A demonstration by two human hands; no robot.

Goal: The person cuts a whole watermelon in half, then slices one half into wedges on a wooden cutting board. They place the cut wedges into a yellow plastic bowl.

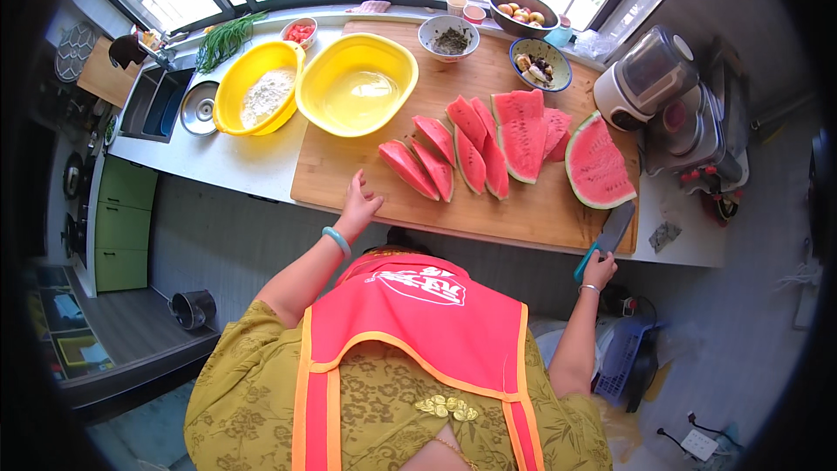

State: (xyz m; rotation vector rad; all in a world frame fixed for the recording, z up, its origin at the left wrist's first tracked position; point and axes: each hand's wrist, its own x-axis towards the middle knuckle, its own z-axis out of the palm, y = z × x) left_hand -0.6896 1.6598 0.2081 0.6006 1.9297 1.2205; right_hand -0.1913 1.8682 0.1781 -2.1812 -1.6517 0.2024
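My left hand hovers at the front edge of a large wooden board, fingers apart and holding nothing. My right hand grips the teal handle of a kitchen knife at the board's right front corner. The blade's tip lies by a large watermelon piece with green rind. Left of that piece, several watermelon wedges lie in a loose group, along with a broad cut slab. An empty yellow plastic basin stands on the board's left part.
Left of the board, a yellow basin holds white powder, beside a metal lid and a sink. At the back stand a bowl of dark leaves, a bowl of food scraps and a fruit bowl. A blender stands right.
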